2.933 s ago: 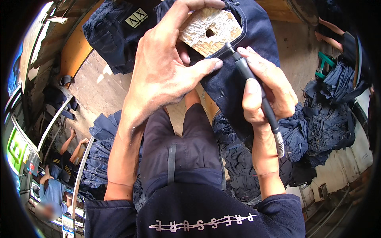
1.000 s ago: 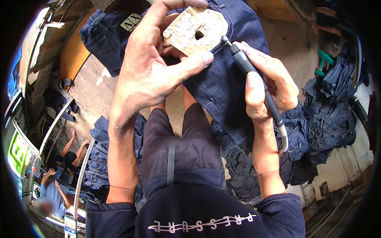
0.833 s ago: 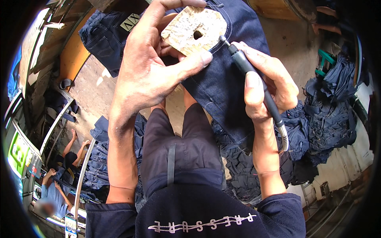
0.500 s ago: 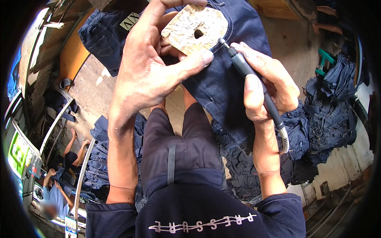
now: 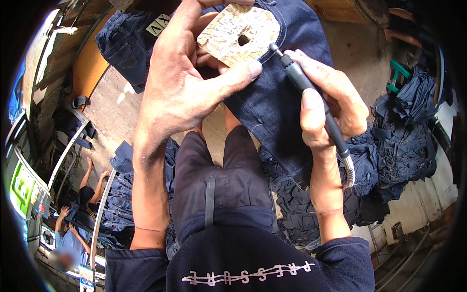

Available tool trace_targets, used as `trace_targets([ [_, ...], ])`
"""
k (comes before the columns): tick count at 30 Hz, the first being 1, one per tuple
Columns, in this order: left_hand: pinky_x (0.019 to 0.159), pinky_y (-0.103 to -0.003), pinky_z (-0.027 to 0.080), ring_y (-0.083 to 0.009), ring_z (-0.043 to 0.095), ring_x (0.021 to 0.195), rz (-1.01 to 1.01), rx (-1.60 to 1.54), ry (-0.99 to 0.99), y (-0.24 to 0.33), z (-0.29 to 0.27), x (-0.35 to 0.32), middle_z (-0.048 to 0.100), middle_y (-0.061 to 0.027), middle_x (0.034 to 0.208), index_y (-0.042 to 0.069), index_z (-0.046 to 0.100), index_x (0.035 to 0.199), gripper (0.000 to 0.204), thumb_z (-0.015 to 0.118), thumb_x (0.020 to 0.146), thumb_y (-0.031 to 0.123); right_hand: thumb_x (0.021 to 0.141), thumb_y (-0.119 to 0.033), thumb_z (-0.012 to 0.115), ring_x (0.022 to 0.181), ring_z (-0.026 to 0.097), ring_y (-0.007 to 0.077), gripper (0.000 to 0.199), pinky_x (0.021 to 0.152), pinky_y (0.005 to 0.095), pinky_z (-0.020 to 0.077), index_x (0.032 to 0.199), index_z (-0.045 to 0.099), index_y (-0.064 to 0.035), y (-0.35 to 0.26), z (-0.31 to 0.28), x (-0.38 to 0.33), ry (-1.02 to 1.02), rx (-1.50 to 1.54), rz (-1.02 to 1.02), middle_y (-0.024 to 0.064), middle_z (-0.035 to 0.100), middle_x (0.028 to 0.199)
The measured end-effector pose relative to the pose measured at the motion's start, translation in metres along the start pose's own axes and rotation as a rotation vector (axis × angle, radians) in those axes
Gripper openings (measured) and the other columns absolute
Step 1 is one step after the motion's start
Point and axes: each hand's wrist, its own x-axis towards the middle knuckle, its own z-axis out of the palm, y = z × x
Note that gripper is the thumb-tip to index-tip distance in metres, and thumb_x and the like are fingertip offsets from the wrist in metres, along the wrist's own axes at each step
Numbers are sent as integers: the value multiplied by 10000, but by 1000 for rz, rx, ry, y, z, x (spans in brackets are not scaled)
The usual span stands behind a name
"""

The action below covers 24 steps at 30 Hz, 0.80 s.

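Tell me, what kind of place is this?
Probably a small denim finishing workshop: heaps of dark jeans lie about, and the right hand works a pen-like rotary tool on jeans over a wooden block.

Both bare forearms rise from the lower edge, dark sleeves pushed up near the elbows. The left hand (image 5: 185,82) is spread wide, palm down, its thumb stretched out to the right and its fingers curled over at the top. The right hand (image 5: 331,104) is closed in a pen-like grip, thumb upright along the front, wrist straight.
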Motion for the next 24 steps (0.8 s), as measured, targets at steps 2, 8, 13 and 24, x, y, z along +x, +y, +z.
trace_targets([
  [2,1043,-352,584,-205,696,1234,-36,-76,0,-4,-4,1,697,-137,1303,44,506,1468,790,904,791,-48,1016,-112,626,1124,783,421,344,1033,499,617,1222,695,155,2,-1,-2,3,1,-28,352,762,1179],
  [8,1012,-331,589,-195,719,1194,273,267,83,-1,-32,11,711,-139,1320,21,567,1458,647,876,890,28,1074,-191,541,1037,775,520,421,1007,577,636,1331,594,138,-6,-8,-41,415,127,127,373,737,1133],
  [13,994,-355,579,-230,715,1156,357,733,384,43,-91,70,721,-161,1308,11,652,1406,514,834,957,182,1128,-217,464,1050,777,464,451,1057,608,610,1420,545,117,-39,-9,-96,578,160,306,303,746,1169],
  [24,1202,-543,369,-443,462,1439,896,1255,500,82,-105,162,533,-252,1500,43,601,1439,736,914,858,370,1183,-378,527,1006,789,311,502,962,421,611,1330,694,72,-56,-6,-90,807,-28,416,199,769,1114],
])
